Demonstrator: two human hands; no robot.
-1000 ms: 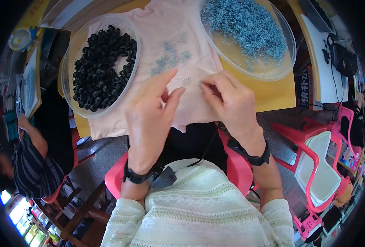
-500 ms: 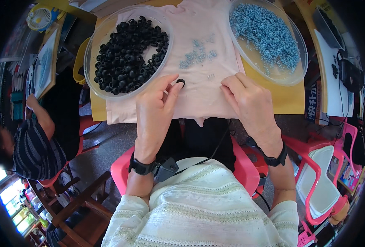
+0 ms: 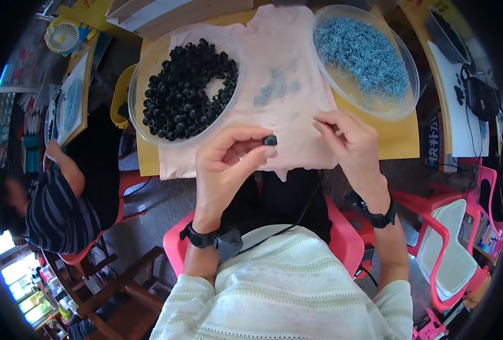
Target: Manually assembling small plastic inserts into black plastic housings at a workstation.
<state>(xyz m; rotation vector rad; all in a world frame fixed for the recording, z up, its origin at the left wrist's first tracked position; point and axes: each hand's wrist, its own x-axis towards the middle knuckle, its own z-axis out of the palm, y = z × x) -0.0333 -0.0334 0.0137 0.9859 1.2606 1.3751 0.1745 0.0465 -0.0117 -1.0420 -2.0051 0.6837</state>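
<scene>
Between the thumb and fingertips of my left hand (image 3: 226, 161) is a small round black cap-like part (image 3: 269, 140), held over the near edge of a pale pink cloth (image 3: 251, 51). My right hand (image 3: 353, 144) is a short way to its right, thumb and forefinger pinched together. Whatever is in that pinch is too small to make out. Ahead of my left hand stands a clear oval tub (image 3: 133, 110) with a heap of similar black parts (image 3: 178, 96). Small blue pieces (image 3: 277, 86) lie scattered on the cloth, with a few tiny pale ones (image 3: 294, 115) nearer my right hand.
At the far right a second clear tub (image 3: 415, 93) holds many tiny blue pieces (image 3: 359, 56). The cloth covers part of a yellow tabletop (image 3: 399, 139). A cardboard box (image 3: 166, 14) borders the far edge. Another person (image 3: 58, 198) sits at the left by a side table.
My left hand has turned and moved right with the black part, bringing it closer to my right hand. The right hand stays pinched. The whole view has shifted slightly.
</scene>
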